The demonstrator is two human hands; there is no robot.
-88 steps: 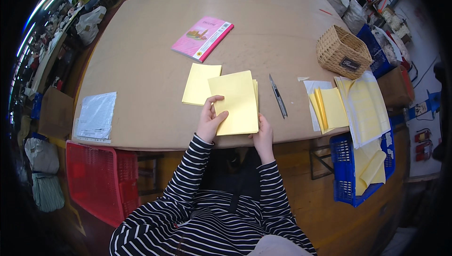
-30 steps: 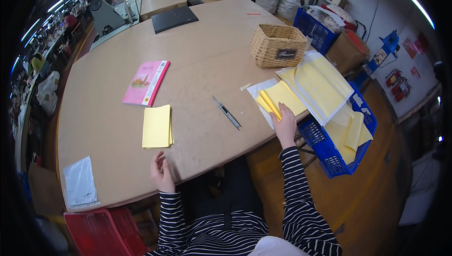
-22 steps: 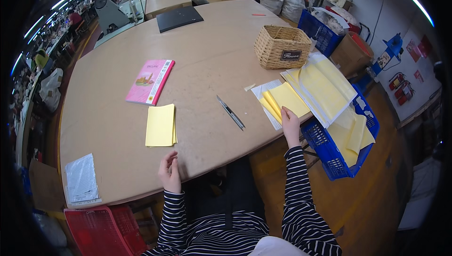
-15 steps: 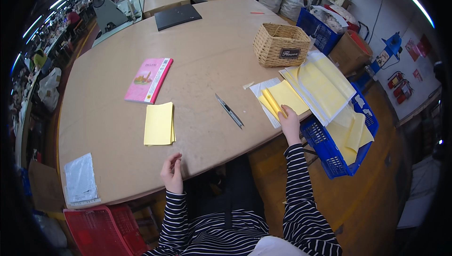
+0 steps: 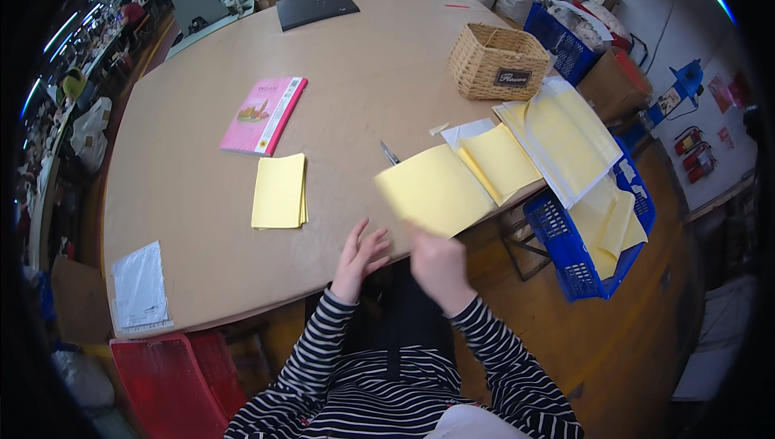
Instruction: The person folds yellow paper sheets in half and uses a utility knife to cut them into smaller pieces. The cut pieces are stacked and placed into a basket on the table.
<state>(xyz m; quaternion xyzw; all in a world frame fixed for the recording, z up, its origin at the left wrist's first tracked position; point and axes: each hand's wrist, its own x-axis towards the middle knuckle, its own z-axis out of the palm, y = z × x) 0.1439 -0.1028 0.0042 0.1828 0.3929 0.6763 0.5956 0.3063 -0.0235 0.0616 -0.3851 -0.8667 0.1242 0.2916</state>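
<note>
Head — sheet point(image 5: 440, 190) in right grip point(image 5: 440, 266)

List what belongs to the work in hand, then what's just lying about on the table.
Seemingly in use:
yellow sheet in the right hand
yellow stack
folded yellow sheets

Apparently just lying about:
pink book
wicker basket
flat black object
grey cutter, partly hidden
</note>
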